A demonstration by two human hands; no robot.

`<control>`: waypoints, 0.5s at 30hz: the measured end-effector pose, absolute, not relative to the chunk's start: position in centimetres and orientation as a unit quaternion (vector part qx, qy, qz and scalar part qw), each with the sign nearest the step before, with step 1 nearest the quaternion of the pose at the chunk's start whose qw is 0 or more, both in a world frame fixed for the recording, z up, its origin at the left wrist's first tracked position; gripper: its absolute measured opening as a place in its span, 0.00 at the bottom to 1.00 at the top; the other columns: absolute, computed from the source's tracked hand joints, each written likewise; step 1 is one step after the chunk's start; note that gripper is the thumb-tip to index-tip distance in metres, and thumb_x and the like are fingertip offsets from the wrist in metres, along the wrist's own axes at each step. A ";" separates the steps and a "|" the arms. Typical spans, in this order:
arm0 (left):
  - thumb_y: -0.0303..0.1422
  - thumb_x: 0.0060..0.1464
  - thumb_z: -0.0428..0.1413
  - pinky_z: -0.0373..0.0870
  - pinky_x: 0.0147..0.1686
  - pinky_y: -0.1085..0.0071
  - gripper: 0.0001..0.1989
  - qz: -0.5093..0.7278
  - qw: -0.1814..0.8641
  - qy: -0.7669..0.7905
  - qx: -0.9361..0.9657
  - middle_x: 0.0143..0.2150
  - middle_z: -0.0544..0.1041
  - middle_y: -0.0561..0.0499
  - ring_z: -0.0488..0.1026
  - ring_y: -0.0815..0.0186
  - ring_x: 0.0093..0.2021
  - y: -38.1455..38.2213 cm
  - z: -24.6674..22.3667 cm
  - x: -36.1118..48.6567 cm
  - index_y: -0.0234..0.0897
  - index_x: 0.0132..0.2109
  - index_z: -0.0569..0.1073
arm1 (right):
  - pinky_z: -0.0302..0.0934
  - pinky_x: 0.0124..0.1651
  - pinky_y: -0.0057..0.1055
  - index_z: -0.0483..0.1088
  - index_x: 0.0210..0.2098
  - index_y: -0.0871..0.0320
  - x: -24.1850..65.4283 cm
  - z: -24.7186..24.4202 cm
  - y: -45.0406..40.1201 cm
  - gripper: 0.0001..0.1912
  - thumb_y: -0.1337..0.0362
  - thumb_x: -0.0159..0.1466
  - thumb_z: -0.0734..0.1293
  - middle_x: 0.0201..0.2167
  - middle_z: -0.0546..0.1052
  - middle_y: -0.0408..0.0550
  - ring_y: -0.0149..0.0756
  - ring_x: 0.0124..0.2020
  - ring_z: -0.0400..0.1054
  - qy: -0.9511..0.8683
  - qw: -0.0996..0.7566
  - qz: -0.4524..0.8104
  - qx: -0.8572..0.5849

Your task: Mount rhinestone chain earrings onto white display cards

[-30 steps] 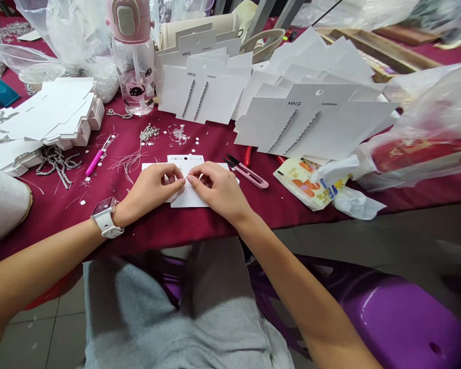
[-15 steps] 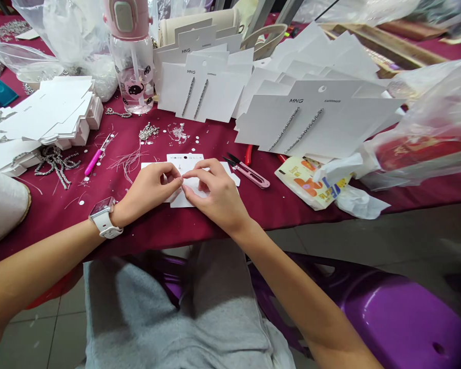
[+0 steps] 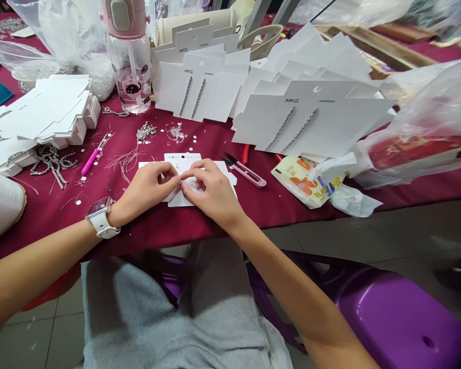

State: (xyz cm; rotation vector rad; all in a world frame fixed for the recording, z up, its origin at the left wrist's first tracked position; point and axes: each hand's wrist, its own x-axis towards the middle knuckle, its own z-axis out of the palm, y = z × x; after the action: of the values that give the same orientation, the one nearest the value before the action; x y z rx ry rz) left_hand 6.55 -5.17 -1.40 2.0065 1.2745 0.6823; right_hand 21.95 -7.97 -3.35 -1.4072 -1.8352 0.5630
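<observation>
A white earring card (image 3: pixel 180 201) lies on the cloth near the table's front edge, its punched hole at the far side. Over it, my left hand (image 3: pixel 151 184) pinches with thumb and forefinger, the fingertips meeting those of my right hand (image 3: pixel 211 190). The right thumb and fingers are also bent into a pinch. Whatever sits between the fingertips is too small and hidden to name. Pink thread snips (image 3: pixel 249 173) rest just right of the card. Beyond the card are small clear pieces (image 3: pixel 176 133) and a heap of silver bits (image 3: pixel 146 131).
Finished cards with silver chain earrings (image 3: pixel 301 120) stand at the back right. To the left lie a magenta seam ripper (image 3: pixel 92 159), silver chains (image 3: pixel 54 163) and stacked white cards (image 3: pixel 49 105). A water bottle (image 3: pixel 130 77) stands behind; a tissue pack (image 3: pixel 307 179) lies right.
The whole view has shifted slightly, with things appearing a little further left. Both hands keep nearly the same pinch over the card.
</observation>
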 end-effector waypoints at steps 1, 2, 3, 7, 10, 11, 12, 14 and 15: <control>0.33 0.50 0.53 0.55 0.24 0.76 0.08 0.262 0.328 0.485 0.767 0.21 0.68 0.57 0.59 0.75 0.22 -5.2 -1.4 6.5 0.34 0.28 0.72 | 0.60 0.31 0.29 0.72 0.32 0.58 21.9 -3.4 -8.0 0.04 0.68 0.56 0.66 0.36 0.67 0.46 0.25 0.25 0.58 -0.714 0.375 0.222 -0.548; 0.33 0.50 0.54 0.55 0.24 0.76 0.07 0.262 0.327 0.484 0.768 0.21 0.68 0.57 0.59 0.75 0.22 -5.2 -1.3 6.5 0.34 0.28 0.72 | 0.61 0.32 0.29 0.73 0.31 0.59 21.9 -3.4 -7.9 0.04 0.68 0.56 0.66 0.37 0.67 0.47 0.25 0.25 0.58 -0.712 0.379 0.224 -0.547; 0.33 0.50 0.54 0.55 0.24 0.77 0.07 0.262 0.327 0.483 0.769 0.22 0.68 0.56 0.60 0.75 0.22 -5.2 -1.3 6.4 0.34 0.28 0.72 | 0.61 0.32 0.29 0.73 0.30 0.59 21.9 -3.4 -7.9 0.04 0.68 0.56 0.65 0.37 0.67 0.47 0.24 0.25 0.58 -0.710 0.384 0.225 -0.545; 0.33 0.50 0.53 0.56 0.25 0.76 0.08 0.258 0.326 0.479 0.773 0.21 0.68 0.56 0.60 0.74 0.22 -5.2 -1.4 6.4 0.34 0.28 0.72 | 0.62 0.31 0.30 0.73 0.28 0.58 21.9 -3.6 -7.9 0.04 0.68 0.55 0.65 0.39 0.66 0.47 0.23 0.23 0.57 -0.703 0.399 0.232 -0.541; 0.33 0.50 0.53 0.56 0.25 0.76 0.07 0.257 0.323 0.478 0.775 0.22 0.68 0.56 0.60 0.74 0.22 -5.2 -1.4 6.4 0.34 0.29 0.72 | 0.62 0.32 0.30 0.73 0.28 0.58 22.0 -3.5 -7.9 0.04 0.68 0.55 0.65 0.38 0.66 0.46 0.23 0.24 0.57 -0.696 0.397 0.251 -0.544; 0.33 0.50 0.53 0.56 0.25 0.76 0.07 0.258 0.321 0.479 0.775 0.22 0.68 0.56 0.60 0.75 0.22 -5.2 -1.4 6.3 0.34 0.29 0.72 | 0.62 0.32 0.30 0.73 0.28 0.58 22.0 -3.5 -7.9 0.04 0.67 0.55 0.65 0.37 0.66 0.46 0.23 0.24 0.57 -0.693 0.394 0.258 -0.545; 0.33 0.49 0.53 0.56 0.25 0.76 0.07 0.258 0.320 0.479 0.775 0.22 0.68 0.57 0.59 0.75 0.22 -5.2 -1.5 6.3 0.35 0.29 0.72 | 0.62 0.32 0.30 0.73 0.28 0.58 22.0 -3.5 -7.8 0.04 0.67 0.55 0.65 0.37 0.66 0.46 0.23 0.24 0.57 -0.691 0.389 0.266 -0.548; 0.33 0.49 0.53 0.55 0.25 0.76 0.07 0.259 0.319 0.482 0.774 0.21 0.67 0.57 0.59 0.75 0.22 -5.1 -1.5 6.3 0.35 0.29 0.73 | 0.63 0.34 0.30 0.73 0.29 0.57 22.0 -3.4 -7.8 0.04 0.67 0.55 0.65 0.37 0.67 0.46 0.24 0.25 0.58 -0.688 0.378 0.281 -0.551; 0.33 0.49 0.53 0.55 0.24 0.76 0.07 0.259 0.319 0.483 0.774 0.21 0.67 0.57 0.58 0.74 0.22 -5.1 -1.4 6.3 0.35 0.29 0.73 | 0.63 0.34 0.30 0.73 0.29 0.57 22.0 -3.4 -7.7 0.04 0.66 0.55 0.65 0.37 0.66 0.46 0.24 0.26 0.58 -0.687 0.373 0.287 -0.553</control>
State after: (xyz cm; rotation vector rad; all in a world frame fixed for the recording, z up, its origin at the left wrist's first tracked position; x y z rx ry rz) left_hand 6.30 -5.11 -1.45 2.0349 1.2698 0.6799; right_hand 22.03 -7.74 -3.45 -1.4176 -1.7614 0.7355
